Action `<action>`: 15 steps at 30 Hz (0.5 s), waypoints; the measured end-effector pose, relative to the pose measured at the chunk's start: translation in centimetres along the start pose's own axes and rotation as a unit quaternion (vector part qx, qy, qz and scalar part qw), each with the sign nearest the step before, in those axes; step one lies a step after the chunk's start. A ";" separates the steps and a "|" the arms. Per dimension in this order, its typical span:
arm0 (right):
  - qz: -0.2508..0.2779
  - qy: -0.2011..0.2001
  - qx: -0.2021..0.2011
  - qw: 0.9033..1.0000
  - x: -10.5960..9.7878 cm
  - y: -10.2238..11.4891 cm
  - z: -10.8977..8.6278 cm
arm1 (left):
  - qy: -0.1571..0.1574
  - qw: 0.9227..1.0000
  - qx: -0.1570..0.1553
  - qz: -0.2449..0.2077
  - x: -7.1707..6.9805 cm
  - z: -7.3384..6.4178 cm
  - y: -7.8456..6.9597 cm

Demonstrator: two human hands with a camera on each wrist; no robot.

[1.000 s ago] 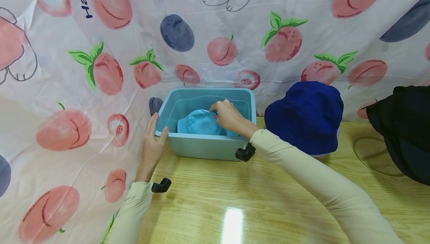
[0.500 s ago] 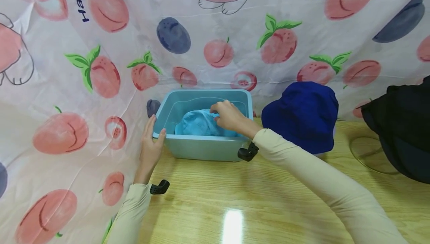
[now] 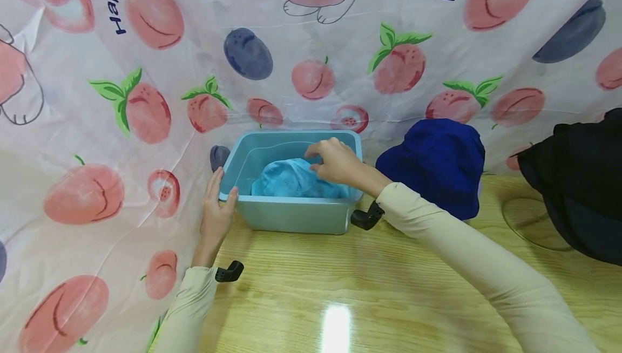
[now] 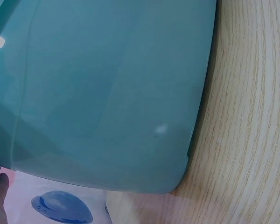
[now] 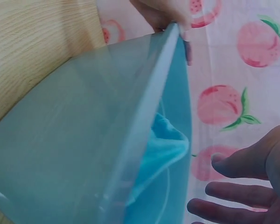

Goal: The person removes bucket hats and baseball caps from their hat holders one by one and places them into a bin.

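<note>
A light blue cloth hat lies crumpled inside a teal plastic bin. My right hand hovers above the hat's right side, thumb and fingers apart and holding nothing. In the right wrist view the fingers spread beyond the bin's rim, and a fold of the hat shows inside. At the bin's front left corner, my left hand touches the rim with thumb and fingers extended on either side of the corner. Mostly the bin's outer wall fills the left wrist view.
A dark blue bucket hat sits right of the bin, behind my right forearm. Farther right is a black hat above a thin wire ring on the wooden table. Fruit-print cloth hangs behind and at the left.
My right hand has lifted slightly and drawn right, away from the light blue hat, its fingers opening. The left hand has stayed at the bin's corner. The whole view has shifted slightly.
</note>
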State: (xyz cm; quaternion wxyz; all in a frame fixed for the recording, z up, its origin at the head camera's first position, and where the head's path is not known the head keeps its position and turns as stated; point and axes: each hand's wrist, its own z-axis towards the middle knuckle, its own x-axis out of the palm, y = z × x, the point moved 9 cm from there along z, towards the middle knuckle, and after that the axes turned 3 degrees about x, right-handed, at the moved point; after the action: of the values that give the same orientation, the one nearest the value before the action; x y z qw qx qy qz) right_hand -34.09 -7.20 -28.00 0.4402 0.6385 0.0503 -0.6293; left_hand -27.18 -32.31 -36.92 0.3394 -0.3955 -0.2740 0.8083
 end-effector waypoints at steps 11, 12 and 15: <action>-0.039 -0.026 0.000 0.999 -2.9 -0.8 -1.0 | 0.001 1.000 -0.002 0.013 0.1 0.0 0.1; -0.039 -0.027 0.001 0.999 -3.0 -0.8 -1.1 | 0.001 1.000 -0.003 0.014 0.0 0.0 0.1; -0.037 -0.031 0.002 0.999 -3.6 -0.8 -1.5 | 0.000 1.000 -0.007 0.016 0.0 -0.1 0.2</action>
State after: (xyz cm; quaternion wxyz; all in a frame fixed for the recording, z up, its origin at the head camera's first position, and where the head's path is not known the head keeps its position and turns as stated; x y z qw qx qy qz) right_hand -34.19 -4.06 -25.60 0.4162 0.6173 0.0590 -0.6650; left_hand -27.18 -32.45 -37.08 0.3238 -0.4025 -0.2735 0.8114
